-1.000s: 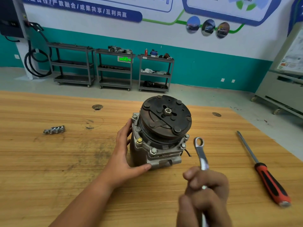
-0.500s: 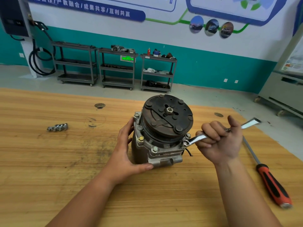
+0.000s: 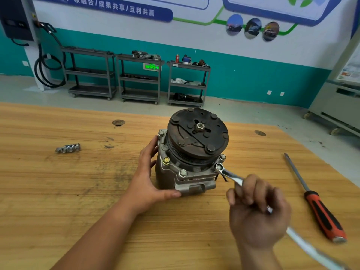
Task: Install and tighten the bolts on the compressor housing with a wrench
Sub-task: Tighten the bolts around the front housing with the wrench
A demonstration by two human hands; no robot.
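One second back the wrench hangs clear of the compressor. Half a second back its ring sits on the front right bolt with the handle pointing away to the right. Now the ring is on that same bolt and the handle has swung round toward us, running down to the lower right. We read this as a clockwise stroke, so a tightening turn with most of its arc used up. The next move likely calls for lifting the ring and resetting it.

Our right hand sits part way along the handle with its back toward us and its fingers clamped round the steel. The free end of the handle sticks out past it, blurred. Our left hand has not shifted: its palm lies against the left wall of the housing, its fingers are straight up the side and its thumb lies along the front foot, bracing against the pull.

The compressor stands upright in the middle of the surface, pulley face up. Four other bolt heads show around the flange, and we cannot tell whether they are tight. A few loose bolts lie well apart to the left, and a screwdriver lies to the right, untouched
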